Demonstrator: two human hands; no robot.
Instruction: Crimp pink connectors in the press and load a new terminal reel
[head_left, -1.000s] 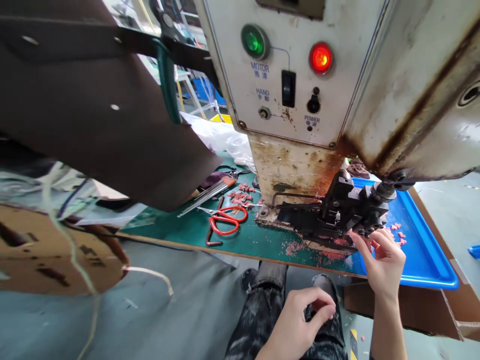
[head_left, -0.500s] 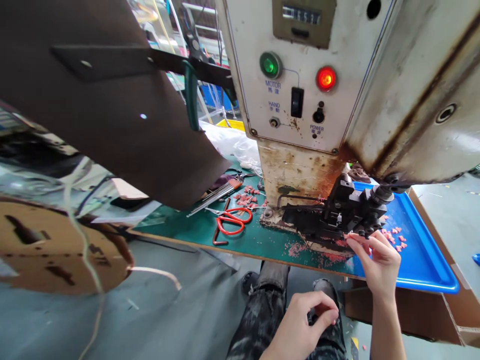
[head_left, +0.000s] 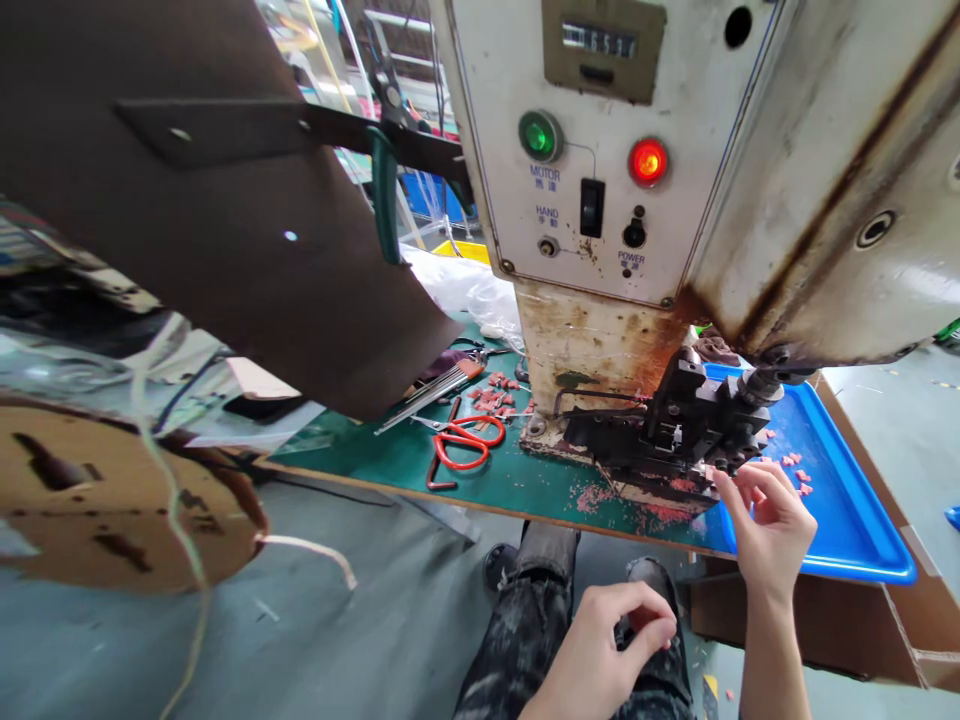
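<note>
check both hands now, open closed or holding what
Left hand: loosely curled; whether it holds anything small cannot be told.
Right hand: fingers bent beside the black tooling; whether it holds anything cannot be told.

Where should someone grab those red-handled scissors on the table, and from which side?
Probably by the red loops, reaching from the table's near edge. They lie flat, loops toward the machine, thin blades pointing left, away from it. A bent rod overlaps the loops' left end, so their right end looks freer.
</note>
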